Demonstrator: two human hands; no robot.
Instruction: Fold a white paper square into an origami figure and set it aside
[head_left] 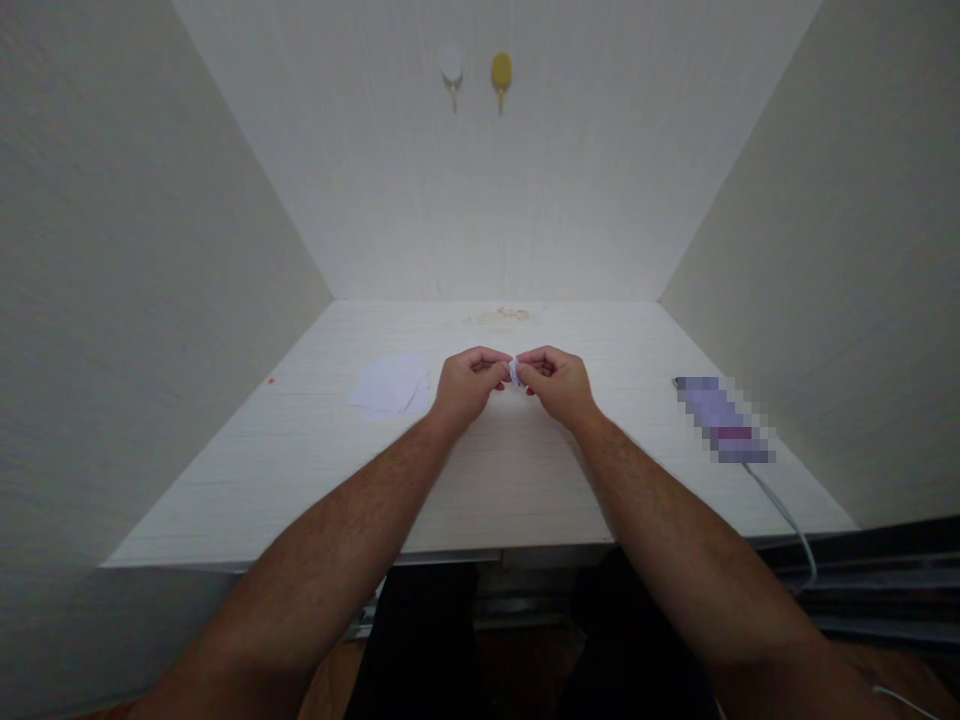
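Observation:
Between my two hands is a small piece of white paper, folded or crumpled, held just above the middle of the table. My left hand pinches its left side between thumb and fingers. On the other side, my right hand pinches it the same way, fingertips nearly meeting the left ones. The fingers cover much of the paper, so its exact shape is hard to make out. Left of my left hand, several loose sheets of white paper lie overlapping on the table.
The white table is closed in by walls at the back and both sides. At its right lies a pixelated flat device with a white cable running over the front edge. Two hooks, white and yellow, hang on the back wall.

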